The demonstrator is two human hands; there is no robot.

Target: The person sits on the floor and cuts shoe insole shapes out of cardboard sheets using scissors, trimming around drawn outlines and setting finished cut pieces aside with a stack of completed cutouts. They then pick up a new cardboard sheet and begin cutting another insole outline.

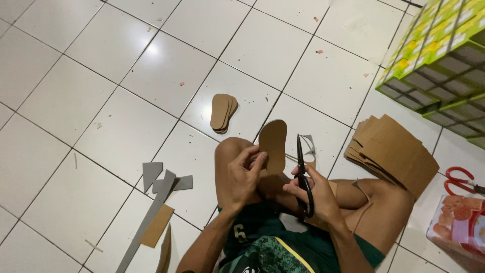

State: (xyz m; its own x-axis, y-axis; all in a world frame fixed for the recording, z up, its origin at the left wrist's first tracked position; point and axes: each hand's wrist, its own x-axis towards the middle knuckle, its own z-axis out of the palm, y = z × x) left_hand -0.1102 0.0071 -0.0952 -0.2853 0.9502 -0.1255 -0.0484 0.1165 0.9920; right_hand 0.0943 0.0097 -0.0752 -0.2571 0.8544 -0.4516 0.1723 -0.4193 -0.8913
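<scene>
- Two hands work just above the seated person's knees: the left hand (246, 174) pinches the lower end of a brown sole-shaped cardboard piece (273, 145), fingers closed on it, holding it upright and clear of the lap so its edge is free.
- The right hand (314, 194) grips black scissors (303, 174), blades pointing up beside the piece's right edge.
- Grey and brown offcuts (160, 194) lie on the tiled floor (101, 101) at the left, apart from the work.
- A stack of uncut cardboard sheets (394, 151) sits near on the right, within reach.
- Further out, cut soles (223, 112) lie stacked together.
</scene>
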